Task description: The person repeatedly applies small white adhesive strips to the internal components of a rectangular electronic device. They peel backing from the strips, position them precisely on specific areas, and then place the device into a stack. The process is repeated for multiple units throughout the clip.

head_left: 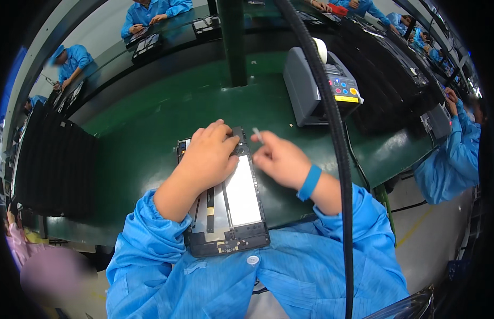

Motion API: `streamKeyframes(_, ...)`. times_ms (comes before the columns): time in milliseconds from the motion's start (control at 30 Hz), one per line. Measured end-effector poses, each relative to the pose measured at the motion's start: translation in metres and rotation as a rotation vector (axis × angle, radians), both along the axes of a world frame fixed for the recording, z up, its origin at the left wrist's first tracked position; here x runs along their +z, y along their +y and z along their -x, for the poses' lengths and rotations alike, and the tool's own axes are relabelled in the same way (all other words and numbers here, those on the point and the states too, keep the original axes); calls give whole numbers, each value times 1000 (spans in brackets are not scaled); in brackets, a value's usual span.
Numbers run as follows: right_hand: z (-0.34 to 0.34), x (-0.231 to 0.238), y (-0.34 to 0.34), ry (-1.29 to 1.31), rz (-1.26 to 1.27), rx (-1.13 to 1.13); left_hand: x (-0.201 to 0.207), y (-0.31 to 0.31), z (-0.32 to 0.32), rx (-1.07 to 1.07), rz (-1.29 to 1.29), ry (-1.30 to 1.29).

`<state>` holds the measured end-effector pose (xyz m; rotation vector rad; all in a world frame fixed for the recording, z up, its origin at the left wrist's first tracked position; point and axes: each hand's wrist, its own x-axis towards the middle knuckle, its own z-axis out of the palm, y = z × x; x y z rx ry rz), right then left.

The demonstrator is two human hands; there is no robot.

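An opened tablet body lies at the table's near edge, against my clothing, with a bright white panel, dark strips and a black frame. My left hand rests across its upper part with the palm down, its fingers lying near the far end and covering some of the frame. Just right of the tablet, my right hand is raised with curled fingers. A small pale strip of tape is at the tip of its index finger. A blue wristband circles my right wrist.
A grey tape dispenser with coloured buttons stands at the back right. Black cable hangs in front of the view. Dark stacked trays stand at left, and more black stacks at right. A green post rises behind; co-workers sit beyond.
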<state>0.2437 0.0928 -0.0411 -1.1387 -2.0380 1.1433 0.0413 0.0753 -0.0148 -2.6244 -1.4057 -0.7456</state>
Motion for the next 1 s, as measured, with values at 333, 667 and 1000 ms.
streamKeyframes(333,28,-2,73,54,271,141,-8,-3,9,16,-43,2)
streamKeyframes(667,32,-1,69,56,284,105,-10,-7,6,49,-82,55)
streamKeyframes(1000,22,-12,67,195,137,45,-2,-9,7,201,-62,192)
